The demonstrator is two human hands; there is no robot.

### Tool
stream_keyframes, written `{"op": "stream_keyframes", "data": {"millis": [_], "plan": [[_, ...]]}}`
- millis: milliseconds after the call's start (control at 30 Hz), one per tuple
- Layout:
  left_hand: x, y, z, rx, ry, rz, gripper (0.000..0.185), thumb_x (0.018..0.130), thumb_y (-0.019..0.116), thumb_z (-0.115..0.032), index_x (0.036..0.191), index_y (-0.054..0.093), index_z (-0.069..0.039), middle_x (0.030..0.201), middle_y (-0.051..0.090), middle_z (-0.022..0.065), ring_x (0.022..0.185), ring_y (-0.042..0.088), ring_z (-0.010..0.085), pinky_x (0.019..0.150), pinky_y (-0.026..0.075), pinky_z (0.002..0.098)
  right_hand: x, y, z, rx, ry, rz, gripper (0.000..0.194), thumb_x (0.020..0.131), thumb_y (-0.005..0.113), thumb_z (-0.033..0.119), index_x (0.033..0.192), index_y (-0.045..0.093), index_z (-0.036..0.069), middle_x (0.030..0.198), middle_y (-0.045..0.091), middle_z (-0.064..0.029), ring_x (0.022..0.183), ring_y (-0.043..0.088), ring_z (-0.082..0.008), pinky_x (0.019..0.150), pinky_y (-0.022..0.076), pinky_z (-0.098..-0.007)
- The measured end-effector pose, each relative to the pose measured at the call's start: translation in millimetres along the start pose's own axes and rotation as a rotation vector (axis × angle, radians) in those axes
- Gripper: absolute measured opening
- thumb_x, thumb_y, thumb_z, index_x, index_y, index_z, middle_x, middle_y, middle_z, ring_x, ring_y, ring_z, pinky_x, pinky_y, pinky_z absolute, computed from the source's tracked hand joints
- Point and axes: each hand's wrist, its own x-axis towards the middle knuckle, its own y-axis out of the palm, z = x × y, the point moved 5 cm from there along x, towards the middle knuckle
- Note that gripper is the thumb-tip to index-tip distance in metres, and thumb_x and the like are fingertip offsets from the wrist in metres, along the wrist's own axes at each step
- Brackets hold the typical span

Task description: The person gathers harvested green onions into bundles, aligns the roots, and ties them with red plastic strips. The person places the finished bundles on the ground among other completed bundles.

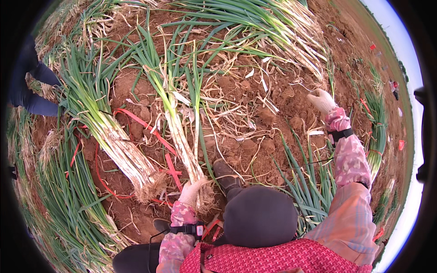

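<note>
My gloved left hand (pixel 192 192) is closed around the lower stalks of a small bunch of green onions (pixel 177 133), just above their roots. Its green leaves point away from me. To its left, a thicker green onion bundle (pixel 117 143) lies on the soil with its roots towards me. My gloved right hand (pixel 322 101) is stretched out to the right, its fingers curled. A thin pale strand (pixel 300 84) reaches its fingertips; whether they pinch it is unclear. Just beyond that hand are the root ends of a large green onion pile (pixel 293 41).
Red plastic ribbon (pixel 146 124) lies around the left bundle. Dry peeled leaves (pixel 225 119) litter the soil. More green onions lie at left (pixel 65 191) and beside my right knee (pixel 307 177). A tied bundle (pixel 377 136) is farther right. Another person's legs (pixel 37 92) show at left.
</note>
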Motion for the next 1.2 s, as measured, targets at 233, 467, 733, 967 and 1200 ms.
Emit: {"op": "stream_keyframes", "data": {"millis": [233, 467, 733, 967, 1200], "plan": [[32.5, -21.4, 9.3, 0.202, 0.007, -0.083, 0.027, 0.092, 0.081, -0.014, 0.112, 0.068, 0.000, 0.088, 0.073, 0.0084, 0.070, 0.072, 0.0204, 0.060, 0.059, 0.0364, 132.4, 61.9, -75.9, -0.198, 0.221, -0.298, 0.082, 0.088, 0.072, 0.043, 0.156, 0.046, 0.005, 0.153, 0.053, -0.0293, 0.134, 0.058, -0.0463, 0.114, 0.0485, -0.0492], [43.9, -28.7, 17.9, 0.253, -0.150, -0.098, 0.023, 0.091, 0.079, -0.014, 0.104, 0.070, 0.003, 0.083, 0.074, 0.0109, 0.068, 0.070, 0.0209, 0.062, 0.055, 0.0330, 244.2, 33.8, -95.3, -0.244, 0.321, -0.414, 0.104, 0.084, 0.078, 0.041, 0.168, 0.027, 0.008, 0.169, 0.035, -0.0243, 0.156, 0.037, -0.0397, 0.126, 0.0364, -0.0453], [30.5, -38.5, 8.6, 0.255, -0.254, -0.064, 0.019, 0.091, 0.080, -0.011, 0.103, 0.070, 0.000, 0.085, 0.074, 0.0087, 0.074, 0.072, 0.0202, 0.069, 0.058, 0.0331, 286.9, 44.5, -56.9, -0.341, 0.395, -0.039, 0.126, 0.077, 0.087, 0.049, 0.174, 0.010, 0.023, 0.179, 0.020, -0.0101, 0.157, 0.038, -0.0353, 0.128, 0.0349, -0.0463], [25.3, -30.3, 5.1, 0.217, -0.211, -0.093, 0.024, 0.089, 0.077, -0.011, 0.109, 0.069, 0.000, 0.084, 0.072, 0.0104, 0.073, 0.071, 0.0241, 0.068, 0.056, 0.0357, 268.7, 50.3, -36.0, -0.399, 0.228, -0.012, 0.048, 0.091, 0.064, 0.020, 0.138, 0.068, 0.010, 0.134, 0.070, -0.0240, 0.129, 0.067, -0.0401, 0.109, 0.0541, -0.0500], [-28.7, -27.0, -56.6, 0.149, 0.093, -0.084, 0.020, 0.082, 0.075, -0.005, 0.099, 0.067, 0.002, 0.077, 0.070, 0.0134, 0.066, 0.070, 0.0264, 0.064, 0.056, 0.0363, 98.0, 63.3, 59.1, 0.098, 0.176, 0.099, 0.043, 0.085, 0.074, 0.026, 0.122, 0.070, 0.004, 0.097, 0.075, -0.0143, 0.081, 0.071, -0.0236, 0.079, 0.0580, -0.0388]]}}
